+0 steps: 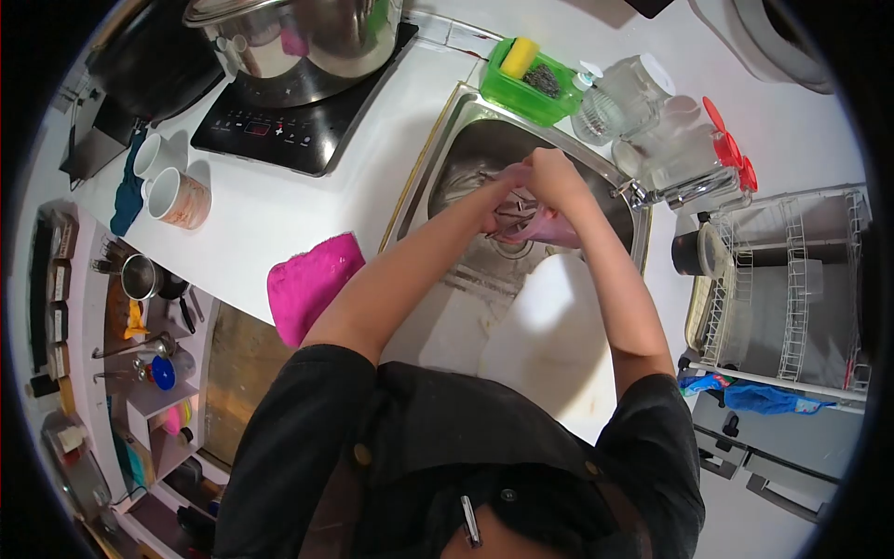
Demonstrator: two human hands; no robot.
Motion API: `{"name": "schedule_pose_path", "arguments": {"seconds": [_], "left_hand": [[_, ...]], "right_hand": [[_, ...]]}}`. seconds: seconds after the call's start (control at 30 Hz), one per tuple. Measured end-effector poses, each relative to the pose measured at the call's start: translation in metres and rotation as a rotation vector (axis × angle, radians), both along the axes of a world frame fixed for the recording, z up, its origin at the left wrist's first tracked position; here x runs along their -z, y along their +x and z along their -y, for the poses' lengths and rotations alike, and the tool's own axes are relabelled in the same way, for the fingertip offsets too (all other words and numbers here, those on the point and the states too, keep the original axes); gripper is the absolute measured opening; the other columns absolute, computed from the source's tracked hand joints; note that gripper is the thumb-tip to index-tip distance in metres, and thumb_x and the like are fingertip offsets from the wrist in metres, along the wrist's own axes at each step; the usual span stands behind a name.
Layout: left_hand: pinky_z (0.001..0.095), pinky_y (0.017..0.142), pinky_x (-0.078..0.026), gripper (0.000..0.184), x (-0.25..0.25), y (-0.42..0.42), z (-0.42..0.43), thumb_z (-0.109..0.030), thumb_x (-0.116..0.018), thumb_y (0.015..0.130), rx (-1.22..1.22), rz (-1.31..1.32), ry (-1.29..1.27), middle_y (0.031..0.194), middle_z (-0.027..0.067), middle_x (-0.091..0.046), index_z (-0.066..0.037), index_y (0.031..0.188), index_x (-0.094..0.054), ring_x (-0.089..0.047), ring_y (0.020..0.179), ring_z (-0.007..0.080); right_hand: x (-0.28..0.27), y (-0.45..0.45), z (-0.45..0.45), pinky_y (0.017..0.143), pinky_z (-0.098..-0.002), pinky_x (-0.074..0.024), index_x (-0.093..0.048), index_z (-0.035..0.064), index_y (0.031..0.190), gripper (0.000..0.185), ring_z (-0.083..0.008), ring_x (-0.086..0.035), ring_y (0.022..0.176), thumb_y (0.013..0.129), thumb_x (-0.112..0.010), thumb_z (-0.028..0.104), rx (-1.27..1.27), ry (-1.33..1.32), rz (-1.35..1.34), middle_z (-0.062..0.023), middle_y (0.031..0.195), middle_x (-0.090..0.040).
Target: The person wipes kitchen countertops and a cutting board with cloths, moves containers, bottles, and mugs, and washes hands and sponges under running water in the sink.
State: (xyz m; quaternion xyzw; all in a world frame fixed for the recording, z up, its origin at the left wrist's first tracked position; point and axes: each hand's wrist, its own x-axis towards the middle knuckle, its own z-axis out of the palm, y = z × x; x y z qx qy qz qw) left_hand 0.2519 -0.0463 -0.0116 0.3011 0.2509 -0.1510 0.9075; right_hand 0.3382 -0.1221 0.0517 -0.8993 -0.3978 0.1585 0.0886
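Both of my hands are close together over the steel sink (447, 172). My left hand (503, 191) is closed on the edge of a thin, pale pink sheet (551, 229), which looks like a plastic bag or a cloth. My right hand (551, 177) bends down over the same pink sheet, its fingers closed and mostly hidden behind the hand. Between the hands show dark and silvery streaks that I cannot make out. Beneath them lies the sink bottom, with its drain partly visible. A white board (545, 326) lies at the sink's near side, below my wrists.
A bright pink cloth (312, 287) lies left of my arm. Behind the sink stand a green caddy (535, 104) with a yellow sponge (520, 58), glass jars (689, 154) and the faucet (694, 186). An induction cooker (270, 130) bears a large pot (307, 47). At right is a dish rack (792, 289).
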Motion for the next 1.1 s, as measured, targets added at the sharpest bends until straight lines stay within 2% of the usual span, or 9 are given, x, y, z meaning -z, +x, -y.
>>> {"name": "schedule_pose_path", "arguments": {"seconds": [0.23, 0.4, 0.53, 0.57, 0.77, 0.87, 1.0, 1.07, 1.1], "left_hand": [[0.0501, 0.078, -0.054, 0.057, 0.044, 0.0, -0.002, -0.039, -0.068, 0.077, -0.002, 0.299, 0.042, 0.109, 0.0091, -0.057, -0.018, 0.124, -0.043, -0.06, 0.098, 0.0235], [0.0574, 0.077, -0.052, 0.051, 0.016, 0.011, -0.03, -0.038, -0.061, 0.08, 0.225, 0.025, 0.136, 0.12, 0.0132, -0.055, -0.014, 0.123, -0.047, -0.059, 0.103, 0.0299], [0.0614, 0.078, -0.05, 0.051, -0.029, 0.01, -0.045, -0.036, -0.057, 0.082, 0.321, 0.019, 0.312, 0.123, 0.0183, -0.053, -0.009, 0.124, -0.047, -0.056, 0.108, 0.0358], [0.0588, 0.079, -0.051, 0.052, -0.044, 0.009, -0.046, -0.034, -0.058, 0.082, 0.34, -0.019, 0.346, 0.123, 0.0198, -0.051, -0.007, 0.125, -0.046, -0.054, 0.109, 0.0373], [0.0444, 0.078, -0.057, 0.052, -0.111, -0.041, -0.074, -0.028, -0.061, 0.082, 0.308, 0.281, 0.509, 0.119, 0.0196, -0.051, -0.006, 0.127, -0.045, -0.062, 0.097, 0.0303], [0.0448, 0.076, -0.058, 0.055, -0.094, -0.051, -0.065, -0.014, -0.057, 0.081, 0.362, 0.374, 0.461, 0.121, 0.0204, -0.049, -0.009, 0.132, -0.038, -0.064, 0.09, 0.0321], [0.0467, 0.072, -0.059, 0.069, -0.073, -0.081, -0.057, 0.008, -0.048, 0.076, 0.236, 0.503, 0.356, 0.125, 0.0221, -0.046, -0.013, 0.139, -0.026, -0.064, 0.09, 0.0358], [0.0452, 0.064, -0.061, 0.068, -0.086, -0.11, -0.055, 0.012, -0.043, 0.077, 0.16, 0.527, 0.337, 0.125, 0.0222, -0.046, -0.011, 0.138, -0.027, -0.062, 0.095, 0.0387], [0.0439, 0.063, -0.061, 0.068, -0.091, -0.121, -0.052, 0.013, -0.041, 0.076, 0.08, 0.533, 0.401, 0.125, 0.0224, -0.046, -0.01, 0.138, -0.027, -0.063, 0.093, 0.0381]], "right_hand": [[-0.021, -0.015, -0.01, 0.066, -0.0397, -0.0547, -0.067, -0.0057, 0.09, 0.024, -0.0358, -0.066, 0.069, 0.074, -0.063, 0.011, -0.046, -0.044, 0.056, -0.0259, 0.08, -0.065], [-0.039, -0.005, 0.004, 0.057, -0.0358, -0.0543, -0.065, -0.0013, 0.106, 0.033, -0.0271, -0.065, 0.054, 0.076, -0.054, 0.006, 0.124, 0.065, -0.142, -0.0232, 0.078, -0.065], [-0.021, 0.019, 0.048, 0.039, -0.0277, -0.0525, -0.056, -0.0013, 0.122, 0.049, -0.0156, -0.06, 0.044, 0.074, -0.045, -0.004, 0.233, 0.42, -0.639, -0.0153, 0.095, -0.066], [-0.023, 0.015, 0.056, 0.04, -0.0264, -0.0546, -0.052, 0.0006, 0.127, 0.056, -0.0161, -0.06, 0.045, 0.072, -0.043, -0.005, 0.299, 0.487, -0.731, -0.0161, 0.114, -0.06], [-0.041, -0.01, 0.076, 0.04, -0.0306, -0.0562, -0.051, 0.0023, 0.128, 0.055, -0.0188, -0.058, 0.043, 0.074, -0.044, -0.006, 0.473, 0.882, -0.923, -0.0067, 0.08, -0.061], [-0.061, -0.032, 0.066, 0.039, -0.0226, -0.0504, -0.051, 0.0013, 0.128, 0.048, -0.0097, -0.054, 0.044, 0.081, -0.046, -0.004, 0.41, 0.77, -0.81, -0.0113, 0.11, -0.062], [-0.06, -0.04, 0.054, 0.04, -0.0168, -0.026, -0.055, 0.0022, 0.126, 0.038, 0.0002, -0.035, 0.048, 0.088, -0.052, 0.005, 0.284, 0.657, -0.543, -0.0022, 0.107, -0.065], [-0.069, -0.056, 0.05, 0.042, -0.016, -0.0302, -0.052, 0.0011, 0.127, 0.039, 0.0006, -0.037, 0.049, 0.089, -0.052, 0.007, 0.237, 0.694, -0.586, -0.0067, 0.114, -0.062], [-0.083, -0.071, 0.045, 0.048, -0.0145, -0.0363, -0.052, -0.0038, 0.126, 0.048, -0.0024, -0.05, 0.061, 0.079, -0.044, -0.006, 0.235, 0.695, -0.575, -0.0105, 0.118, -0.06]]}}
